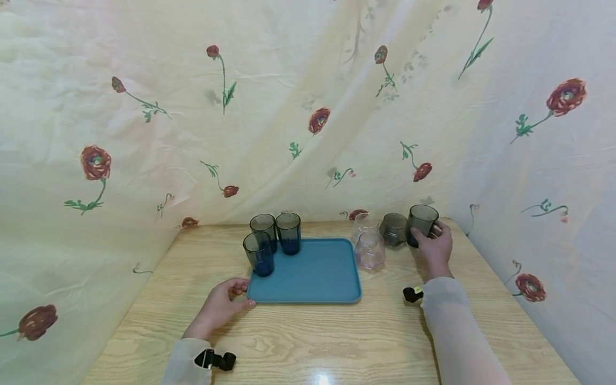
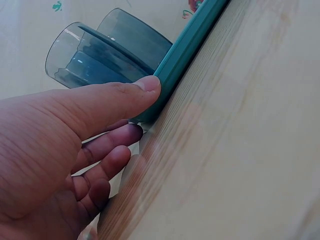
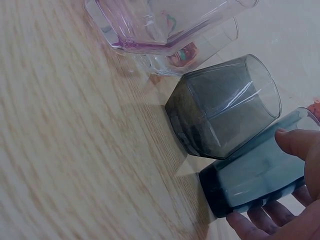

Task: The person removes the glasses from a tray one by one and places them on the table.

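My right hand (image 1: 435, 247) grips a tall smoky glass tumbler (image 1: 423, 214) at the back right, thumb on the near side and fingers round the other. In the right wrist view this tumbler (image 3: 260, 172) looks bluish and leans close to a squat dark faceted glass (image 3: 225, 107). At the front left corner of a blue tray (image 1: 308, 272), my left hand (image 1: 221, 305) holds the corner between thumb and fingers. Three tall dark tumblers (image 1: 260, 256) stand upright at the tray's left side and back left corner.
Right of the tray stand a pinkish clear glass (image 1: 370, 251) and, behind it, a colourless glass (image 1: 364, 222). A flowered cloth (image 1: 269, 133) hangs behind and beside the wooden table (image 1: 298, 342).
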Demonstrator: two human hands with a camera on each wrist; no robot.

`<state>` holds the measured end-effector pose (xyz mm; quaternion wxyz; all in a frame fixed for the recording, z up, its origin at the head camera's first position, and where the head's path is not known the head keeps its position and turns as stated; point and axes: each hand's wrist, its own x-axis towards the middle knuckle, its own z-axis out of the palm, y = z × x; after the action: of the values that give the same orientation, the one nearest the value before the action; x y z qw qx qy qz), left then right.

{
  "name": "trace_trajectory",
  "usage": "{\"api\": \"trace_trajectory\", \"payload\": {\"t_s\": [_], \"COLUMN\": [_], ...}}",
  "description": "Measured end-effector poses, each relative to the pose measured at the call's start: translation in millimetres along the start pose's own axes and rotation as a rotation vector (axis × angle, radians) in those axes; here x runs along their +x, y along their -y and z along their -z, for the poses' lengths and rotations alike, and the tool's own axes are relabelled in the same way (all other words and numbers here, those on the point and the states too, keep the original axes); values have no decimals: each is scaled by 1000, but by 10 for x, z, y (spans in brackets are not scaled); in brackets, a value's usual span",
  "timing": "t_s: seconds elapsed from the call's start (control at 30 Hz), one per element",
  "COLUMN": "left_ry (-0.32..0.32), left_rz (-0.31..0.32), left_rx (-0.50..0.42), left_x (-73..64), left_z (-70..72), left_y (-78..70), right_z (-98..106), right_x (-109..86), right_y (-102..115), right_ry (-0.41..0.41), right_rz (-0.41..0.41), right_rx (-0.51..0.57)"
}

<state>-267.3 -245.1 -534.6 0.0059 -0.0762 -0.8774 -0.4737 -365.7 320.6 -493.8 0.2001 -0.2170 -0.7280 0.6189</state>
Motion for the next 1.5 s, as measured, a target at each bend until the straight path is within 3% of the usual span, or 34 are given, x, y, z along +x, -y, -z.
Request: {"api": "trace_trajectory", "payload": {"t_s": [0.5, 0.87, 1.17, 1.5], "left_ry": [-2, -2, -7, -16], "left_rz": [-6, -6, -14, -10], "left_rx": [-3, 0, -1, 9], "left_x": [10, 15, -6, 1], "left_z": [-3, -11, 3, -10], "left_y": [21, 2, -11, -23], "right_z": [-14, 73, 45, -299], "right_x": [2, -14, -172, -569], "right_y": [16, 217, 636, 929], "right_ry": [9, -5, -21, 25], "right_rz": [-3, -7, 155, 337], "right_rx": [3, 60, 86, 64]}}
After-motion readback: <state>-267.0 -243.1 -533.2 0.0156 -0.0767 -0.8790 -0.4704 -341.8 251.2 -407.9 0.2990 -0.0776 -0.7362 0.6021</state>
